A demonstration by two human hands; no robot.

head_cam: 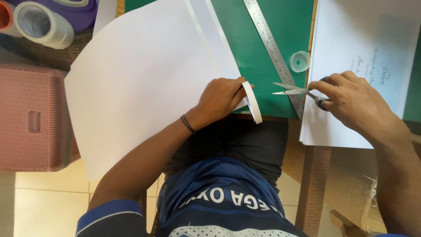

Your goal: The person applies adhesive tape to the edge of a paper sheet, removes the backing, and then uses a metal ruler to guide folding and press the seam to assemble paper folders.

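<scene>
- Left hand (pixel 219 98) pinches a light, stiff tape roll (pixel 253 102) on edge between its fingers.
- Right hand (pixel 351 101) fingers clamp the scissors (pixel 293 91) by the handles; blades parted, pointing toward the roll.

Ruler (pixel 272 49) on mat (pixel 250 52), paper (pixel 144 83) left, scissors (pixel 293 91) perhaps across ruler

Left hand (pixel 221 98) curled in a closed grip, wrist banded; right hand (pixel 357 103) closed, fingers pinched, forearm extended.

White tape roll (pixel 253 102) stands on edge at paper's corner, in L fingers. Small steel scissors (pixel 294 91), blades open, point left over green mat, in R fingers.
</scene>
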